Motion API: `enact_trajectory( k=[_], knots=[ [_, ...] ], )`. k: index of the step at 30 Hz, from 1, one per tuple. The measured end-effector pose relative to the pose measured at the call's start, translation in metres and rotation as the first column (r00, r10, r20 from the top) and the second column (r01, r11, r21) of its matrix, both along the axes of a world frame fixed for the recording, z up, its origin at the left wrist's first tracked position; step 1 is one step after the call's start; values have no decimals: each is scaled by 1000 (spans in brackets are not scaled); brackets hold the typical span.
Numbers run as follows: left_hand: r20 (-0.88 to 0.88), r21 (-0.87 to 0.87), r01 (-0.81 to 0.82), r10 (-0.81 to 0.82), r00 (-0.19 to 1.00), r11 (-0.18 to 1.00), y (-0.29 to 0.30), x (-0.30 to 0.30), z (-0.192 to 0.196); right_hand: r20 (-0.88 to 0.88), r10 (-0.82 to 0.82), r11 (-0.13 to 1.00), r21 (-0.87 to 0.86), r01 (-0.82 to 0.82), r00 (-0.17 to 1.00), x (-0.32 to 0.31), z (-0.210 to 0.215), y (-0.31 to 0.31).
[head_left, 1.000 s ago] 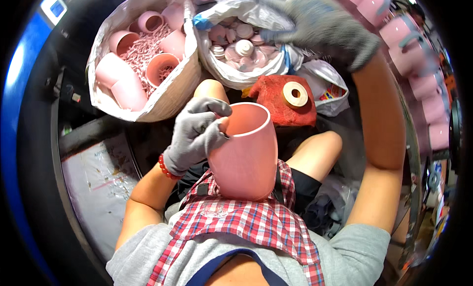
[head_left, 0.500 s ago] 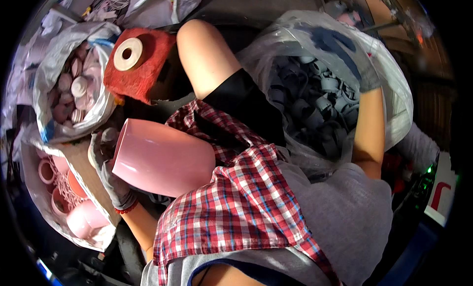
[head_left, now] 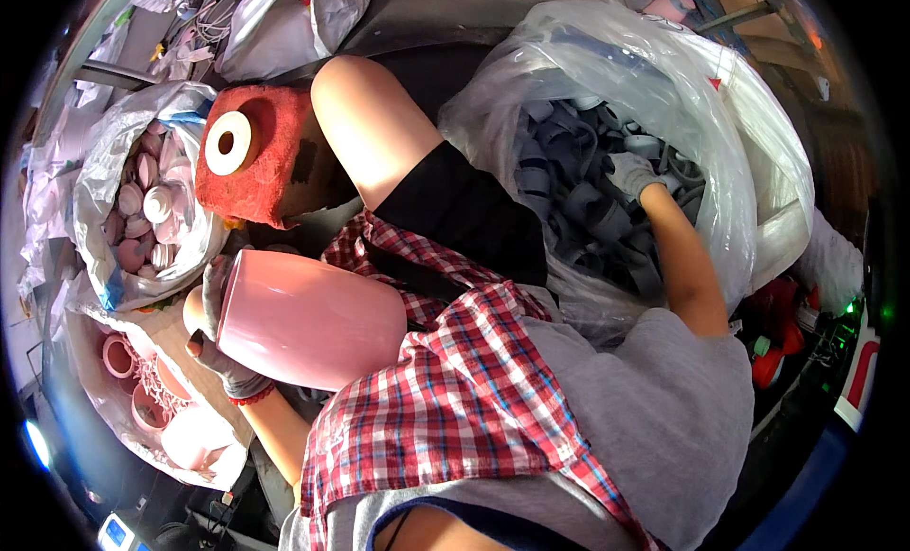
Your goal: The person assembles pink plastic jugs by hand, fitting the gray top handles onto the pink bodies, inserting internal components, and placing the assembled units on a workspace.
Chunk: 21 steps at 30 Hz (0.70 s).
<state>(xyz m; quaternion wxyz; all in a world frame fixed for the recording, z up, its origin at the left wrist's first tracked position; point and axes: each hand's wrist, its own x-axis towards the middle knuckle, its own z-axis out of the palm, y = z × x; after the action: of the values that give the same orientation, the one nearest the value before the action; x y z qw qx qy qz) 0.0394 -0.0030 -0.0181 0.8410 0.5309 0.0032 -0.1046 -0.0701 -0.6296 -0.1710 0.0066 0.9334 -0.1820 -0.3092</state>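
A large glossy pink plastic vessel (head_left: 313, 319) lies on its side across my lap, against a red plaid apron. My left hand (head_left: 220, 347), in a grey glove, is wrapped round its left end, with part of the fingers hidden behind it. On the right, my right hand (head_left: 633, 175), also gloved, reaches into a clear plastic bag (head_left: 493, 86) of dark grey curved plastic pieces (head_left: 592, 214). It touches the pieces near the top of the heap. The fingertips are lost among them, so their grip does not show.
At the left stands a white bag (head_left: 90, 195) of small pink parts. Below it, another bag (head_left: 104, 428) holds pink cup-like pieces. A pale ring-shaped roll (head_left: 242, 141) rests on a red cloth-covered block (head_left: 275, 181) by my knee. Cables (head_left: 216, 15) lie at the far left.
My right hand has moved from the far inner side of the clear bag down and left onto the grey pieces. The left hand still holds the pink vessel. The whole view has shifted slightly.
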Motion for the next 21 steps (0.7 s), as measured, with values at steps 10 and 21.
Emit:
enact_trajectory(
  k=[10, 21],
  knots=[
    [14, -300, 178, -182, 983, 937, 76, -34, -57, -414, -143, 977, 87, 196, 899, -46, 56, -19],
    [30, -450, 269, -286, 958, 852, 84, -37, -89, -247, 7, 995, -93, -31, 969, -133, 11, 23]
  ],
)
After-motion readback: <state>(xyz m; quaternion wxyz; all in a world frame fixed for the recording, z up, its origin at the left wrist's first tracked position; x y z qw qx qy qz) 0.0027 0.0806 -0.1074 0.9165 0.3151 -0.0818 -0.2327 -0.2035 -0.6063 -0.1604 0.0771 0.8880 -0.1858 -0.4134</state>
